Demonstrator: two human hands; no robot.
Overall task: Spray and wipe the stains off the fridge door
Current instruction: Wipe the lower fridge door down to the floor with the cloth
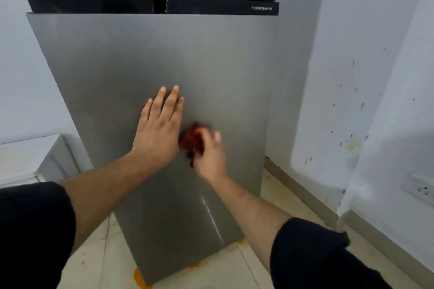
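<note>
The fridge door (152,54), a tall flat panel of brushed grey metal, fills the middle of the frame below a black band (211,6). It looks smooth and matt, with one bright streak of glare at lower right. At its centre the left hand (157,129) lies flat on it, fingers straight. Just right of it, the blurred right hand (210,155) clutches a bunched dark red cloth (191,139) against the door. Orange splashes (138,275) mark the pale floor tiles (105,253) at the door's foot.
</note>
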